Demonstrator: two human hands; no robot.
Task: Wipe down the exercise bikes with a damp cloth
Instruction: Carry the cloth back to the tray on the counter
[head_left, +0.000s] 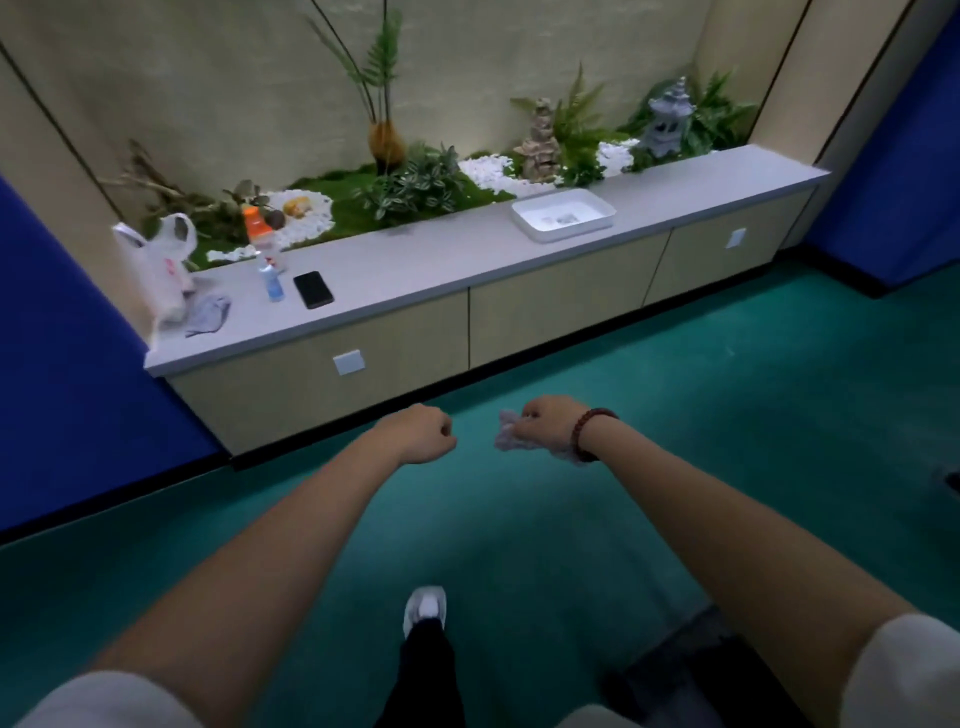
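Note:
Both my arms reach forward over the green floor. My right hand (548, 423) grips a crumpled pale cloth (506, 439) that pokes out on the left of the fist and under the wrist; a red bead bracelet circles that wrist. My left hand (418, 434) is curled into a fist with nothing visible in it. No exercise bike is clearly in view. On the left end of the grey counter (441, 265) ahead lie a second grey cloth (208, 314) and a small spray bottle (271, 283).
A white basin (563, 214) sits on the counter's right half. A black phone (313, 289), an orange-capped bottle (257, 228) and a white plastic bag (166, 265) stand at the left. Plants and stones fill the planter behind. Blue walls flank both sides. A dark object (691, 670) is at lower right.

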